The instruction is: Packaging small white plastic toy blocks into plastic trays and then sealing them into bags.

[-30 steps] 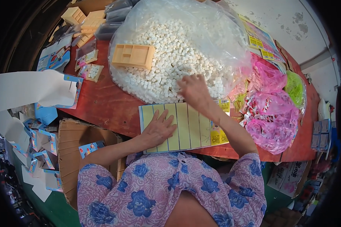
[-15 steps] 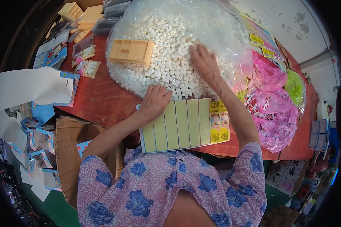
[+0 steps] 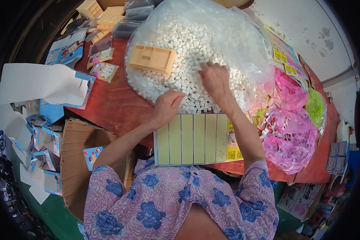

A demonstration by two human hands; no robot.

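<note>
Small white cubes [image 3: 182, 82] lie heaped in a large clear plastic bag [image 3: 244, 44]. My right hand [image 3: 215, 80] is over the middle of the heap with its fingers bent and slightly blurred; its fingertips cannot be made out well. At the heap's near edge my left hand [image 3: 168, 106] is closed, thumb and fingers together, and whatever it may hold is hidden. A cream compartment tray [image 3: 153, 59] rests tilted on the cubes at the left. Close to my body, a flat sheet with pale yellow strips [image 3: 188, 140] lies below both hands, its right end printed bright yellow.
The red table [image 3: 112, 102] bears two small filled trays [image 3: 105, 72] at the left. Cream trays [image 3: 108, 18] and clear plastic cases [image 3: 126, 29] stand behind them. Pink bags [image 3: 288, 140] and a green bundle [image 3: 316, 106] sit right. A cardboard box [image 3: 82, 160] with printed cards is at lower left.
My left hand has gone from spread fingers on the cubes to a closed shape. The right hand's fingers have curled in more. The whole view has shifted a little.
</note>
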